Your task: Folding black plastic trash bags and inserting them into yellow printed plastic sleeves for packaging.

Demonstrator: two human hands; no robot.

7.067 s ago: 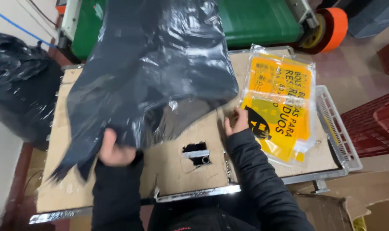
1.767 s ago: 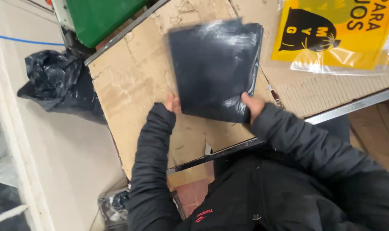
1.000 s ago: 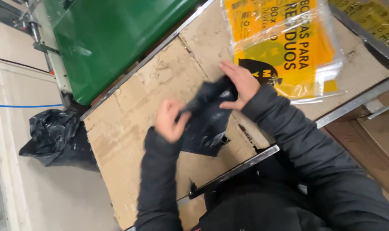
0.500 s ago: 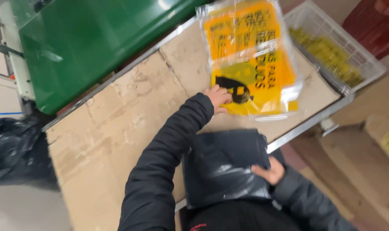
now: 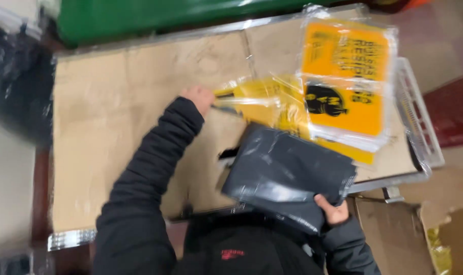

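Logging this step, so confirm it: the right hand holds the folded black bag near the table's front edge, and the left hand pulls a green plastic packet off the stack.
Not quite. The head view shows the left hand pulling a yellow plastic packet, not a green one, off the stack. The right hand does hold the folded black bag near the table's front edge.

The person wore a black quilted puffer jacket (image 5: pixel 139 203) with long padded sleeves ending in snug cuffs at the wrists. A small red mark (image 5: pixel 232 253) sat on its chest. The left hand (image 5: pixel 198 97) and right hand (image 5: pixel 333 211) were bare.
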